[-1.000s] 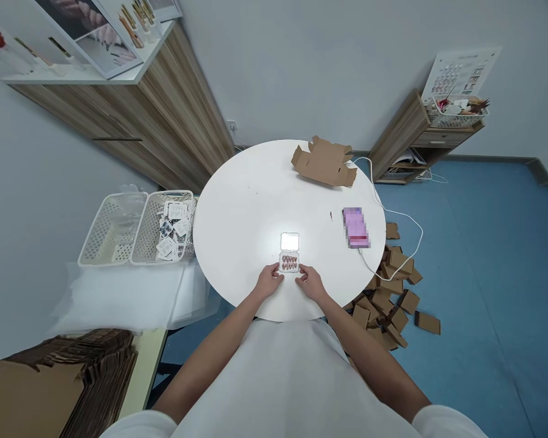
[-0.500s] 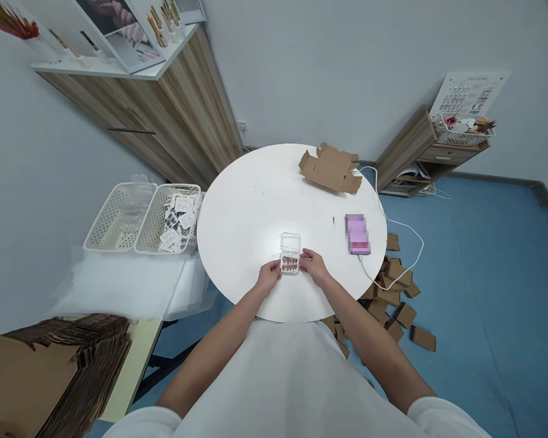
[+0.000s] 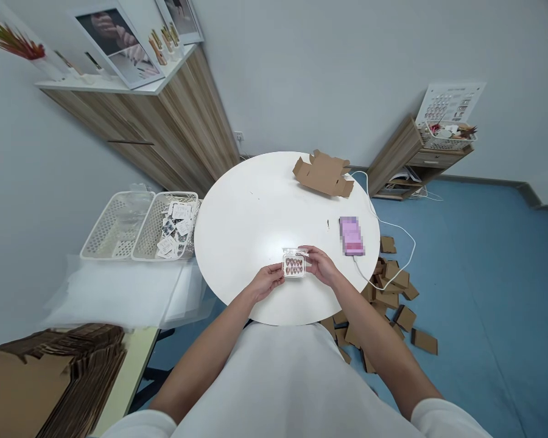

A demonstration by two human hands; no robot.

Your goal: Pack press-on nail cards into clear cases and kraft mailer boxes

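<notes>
I can't tell whether the lid of the clear box (image 3: 294, 266) is fully down; left hand (image 3: 267, 281) and right hand (image 3: 322, 266) pinch its opposite sides, fingers curled, over the table (image 3: 237, 225).

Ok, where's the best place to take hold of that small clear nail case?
Probably its two side edges, coming in from left and right. The clear nail case is flat and thin, and the left hand and right hand pinch it there above the table.

The clear nail case (image 3: 294, 265) lay open before; its lid is now folded nearly shut. The right hand (image 3: 322, 267) has moved to its far edge.
</notes>
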